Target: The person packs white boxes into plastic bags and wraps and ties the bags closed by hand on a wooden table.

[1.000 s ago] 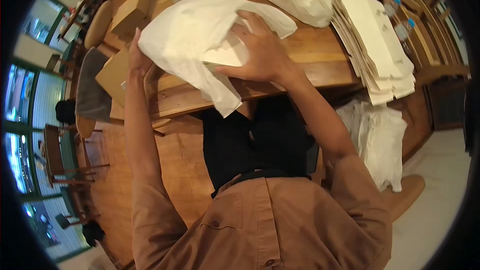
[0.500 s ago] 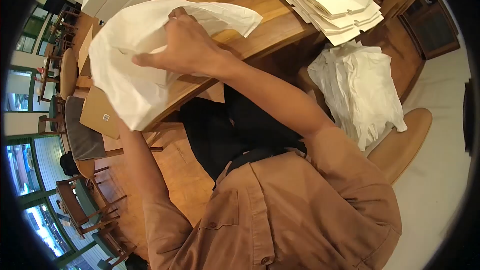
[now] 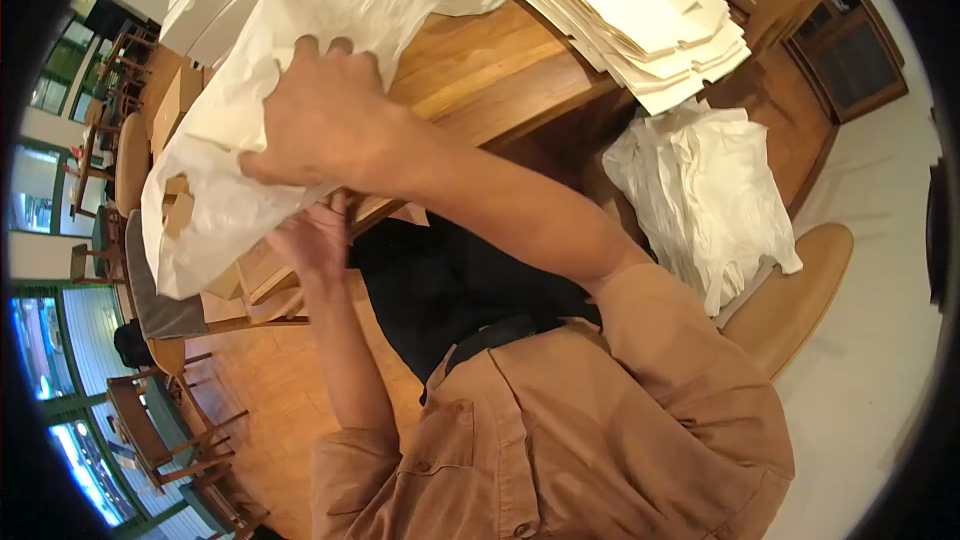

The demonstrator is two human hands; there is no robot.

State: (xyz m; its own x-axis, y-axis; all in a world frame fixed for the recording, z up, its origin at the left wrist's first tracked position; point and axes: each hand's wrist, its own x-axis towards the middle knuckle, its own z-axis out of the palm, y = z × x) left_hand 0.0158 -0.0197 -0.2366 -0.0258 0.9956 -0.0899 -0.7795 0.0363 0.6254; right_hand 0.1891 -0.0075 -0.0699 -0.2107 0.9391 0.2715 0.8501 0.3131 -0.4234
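Note:
A white plastic carrier bag (image 3: 210,225) is spread over the near left part of the wooden table, its lower end hanging past the edge. An opening like a handle loop shows at its left side. My right hand (image 3: 325,120) lies across the bag with curled fingers gripping the plastic, thumb toward the lower left. Just below the bag's lower edge is my left hand (image 3: 318,235), blurred and partly covered by the plastic, so its grip is unclear.
Flat white cardboard pieces (image 3: 640,20) are stacked on the wooden table (image 3: 480,70). More white plastic bags (image 3: 710,200) lie piled on a chair (image 3: 800,290) at my right. White boxes (image 3: 215,0) stand at the far left, with a grey-covered chair (image 3: 165,290) nearer.
My right hand has shifted left and down over the bag. My left hand has come out from behind the bag and moved right. The bag has swung and stretched toward the back of the table.

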